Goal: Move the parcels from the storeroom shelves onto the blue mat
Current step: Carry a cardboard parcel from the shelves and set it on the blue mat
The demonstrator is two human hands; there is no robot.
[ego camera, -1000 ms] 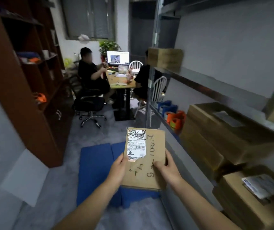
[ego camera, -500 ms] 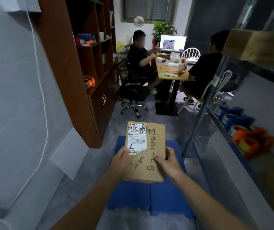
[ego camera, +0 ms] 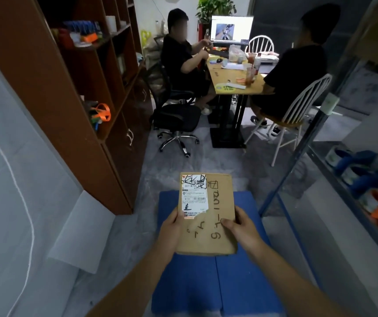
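1. Head view: you hold the parcel (ego camera: 206,213) above the blue mat (ego camera: 240,282), your left hand (ego camera: 172,227) on its left edge and your right hand (ego camera: 240,227) on its right edge, the fingers of both wrapped around the cardboard with the thumbs on top.
2. The mat lies on the grey floor right under the parcel. Its near half is bare, and a seam runs down its middle.
3. To your left the brown bookcase (ego camera: 69,92) ends close to the mat's far left corner; to your right the blue leg of the metal shelf rack (ego camera: 298,179) stands just beside the mat's right edge.
4. Ahead, open floor separates the mat from the office chair (ego camera: 176,120) and the desk (ego camera: 236,83), where two people sit.
5. The parcel hides the mat's middle, and the fingers underneath it are out of sight. The rack's contents at the right are blurred, and your forearms are cut off by the bottom edge.
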